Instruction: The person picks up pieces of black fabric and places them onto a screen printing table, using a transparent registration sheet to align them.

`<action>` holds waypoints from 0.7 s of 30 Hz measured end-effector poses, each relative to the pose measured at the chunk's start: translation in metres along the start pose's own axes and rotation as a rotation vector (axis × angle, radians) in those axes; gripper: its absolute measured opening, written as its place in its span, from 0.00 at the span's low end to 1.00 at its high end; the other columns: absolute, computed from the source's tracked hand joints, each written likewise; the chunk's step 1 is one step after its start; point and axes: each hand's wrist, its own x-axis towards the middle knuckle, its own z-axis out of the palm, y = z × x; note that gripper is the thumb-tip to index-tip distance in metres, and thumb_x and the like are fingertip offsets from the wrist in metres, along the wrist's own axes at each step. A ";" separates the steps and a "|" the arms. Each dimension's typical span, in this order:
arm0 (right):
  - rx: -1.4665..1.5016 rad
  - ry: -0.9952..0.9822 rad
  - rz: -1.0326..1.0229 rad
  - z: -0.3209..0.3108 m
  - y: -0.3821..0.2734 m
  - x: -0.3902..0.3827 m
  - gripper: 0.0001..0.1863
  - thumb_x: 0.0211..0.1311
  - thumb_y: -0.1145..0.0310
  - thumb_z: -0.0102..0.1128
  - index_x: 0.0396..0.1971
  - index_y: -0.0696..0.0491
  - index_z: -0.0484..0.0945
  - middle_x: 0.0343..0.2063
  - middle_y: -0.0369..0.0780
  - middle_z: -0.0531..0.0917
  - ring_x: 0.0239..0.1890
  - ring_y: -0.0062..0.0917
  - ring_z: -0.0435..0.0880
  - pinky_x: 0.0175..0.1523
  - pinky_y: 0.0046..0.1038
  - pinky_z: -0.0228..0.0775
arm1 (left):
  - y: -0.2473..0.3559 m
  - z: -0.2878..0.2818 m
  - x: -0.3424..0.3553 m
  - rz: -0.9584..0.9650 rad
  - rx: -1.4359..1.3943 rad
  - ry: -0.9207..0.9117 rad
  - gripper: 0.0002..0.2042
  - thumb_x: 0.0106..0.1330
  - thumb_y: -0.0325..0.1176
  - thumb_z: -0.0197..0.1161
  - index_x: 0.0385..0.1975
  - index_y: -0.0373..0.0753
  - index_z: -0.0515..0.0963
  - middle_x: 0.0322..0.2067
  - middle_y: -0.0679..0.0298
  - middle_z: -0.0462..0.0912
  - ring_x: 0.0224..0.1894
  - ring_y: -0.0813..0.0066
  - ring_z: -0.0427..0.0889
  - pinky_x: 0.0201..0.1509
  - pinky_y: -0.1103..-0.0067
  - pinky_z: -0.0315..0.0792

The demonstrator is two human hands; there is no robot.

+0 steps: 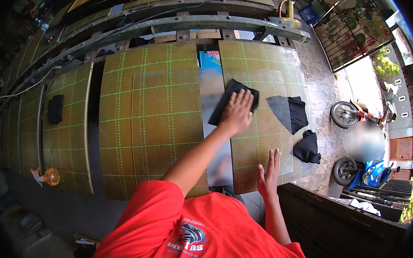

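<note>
My left hand (238,111) lies flat, fingers stretched out, on a folded black cloth (219,110). The cloth sits on a clear sheet (216,152) that spans two yellow-brown boards with green grid lines, the middle board (116,101) and the right board (239,54). My right hand (268,175) is open with straight fingers, held on edge over the near part of the right board, and nothing is in it. Farther right lies a black fabric piece (299,113), whose left part looks grey beneath the sheet. Nearer to me is a second black fabric piece (307,148).
An orange spray bottle (52,176) and a small black cloth (55,109) are on the left board (75,133). A long metal rail (175,24) runs behind the boards, with a yellow tool (288,15) at its right end. Motorcycles (375,172) stand outside.
</note>
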 end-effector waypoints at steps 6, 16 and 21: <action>-0.064 -0.096 -0.004 -0.001 0.012 0.003 0.40 0.70 0.45 0.44 0.70 0.60 0.52 0.70 0.54 0.53 0.74 0.47 0.48 0.73 0.48 0.37 | 0.017 -0.011 -0.047 0.151 -0.099 -0.049 0.30 0.70 0.41 0.47 0.69 0.34 0.56 0.71 0.54 0.54 0.74 0.59 0.50 0.76 0.63 0.42; -0.183 -0.095 -0.093 -0.022 0.020 0.013 0.38 0.65 0.48 0.53 0.66 0.60 0.61 0.66 0.51 0.64 0.69 0.43 0.59 0.72 0.49 0.42 | 0.010 -0.115 -0.300 -0.622 -0.970 -0.063 0.20 0.72 0.34 0.46 0.56 0.27 0.71 0.59 0.45 0.72 0.63 0.52 0.70 0.69 0.63 0.60; -0.085 -0.045 -0.196 -0.030 0.030 0.035 0.34 0.65 0.50 0.55 0.62 0.58 0.66 0.60 0.49 0.72 0.62 0.43 0.69 0.71 0.48 0.46 | 0.030 -0.145 -0.412 -1.074 -2.048 0.400 0.29 0.71 0.46 0.39 0.65 0.31 0.63 0.63 0.52 0.70 0.63 0.55 0.71 0.70 0.60 0.61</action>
